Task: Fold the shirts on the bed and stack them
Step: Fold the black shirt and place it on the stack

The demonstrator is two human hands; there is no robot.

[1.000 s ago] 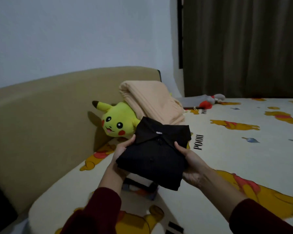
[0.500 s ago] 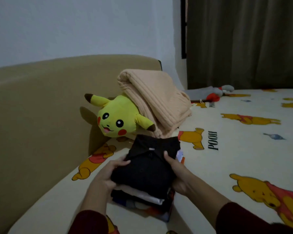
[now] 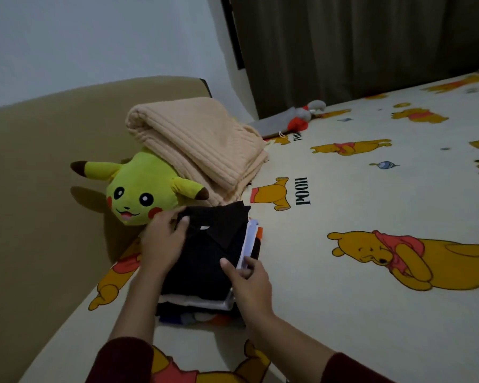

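- Where the bed [image 3: 357,205] meets a tan padded headboard [image 3: 39,167], its cream sheet shows yellow bears in red tops and the word POOH; a pale wall stands behind the headboard and a dark curtain [image 3: 357,42] hangs along the bed's far edge.
- A yellow Pikachu plush [image 3: 138,193] lies against the headboard, partly under a folded peach ribbed blanket [image 3: 199,145]; a grey and red soft toy [image 3: 299,117] lies at the far edge by the curtain.
- A folded black polo shirt [image 3: 210,252], collar toward the plush and a small white label at the neck, sits on top of a stack of folded shirts [image 3: 202,308] near the headboard edge; white, dark and orange layers show beneath it.
- The left hand [image 3: 163,239] rests on the shirt's collar end, fingers spread loosely.
- The right hand [image 3: 249,283] touches the stack's right side, thumb on the black shirt, fingers at the white layers' edge; whether it pinches them is unclear.
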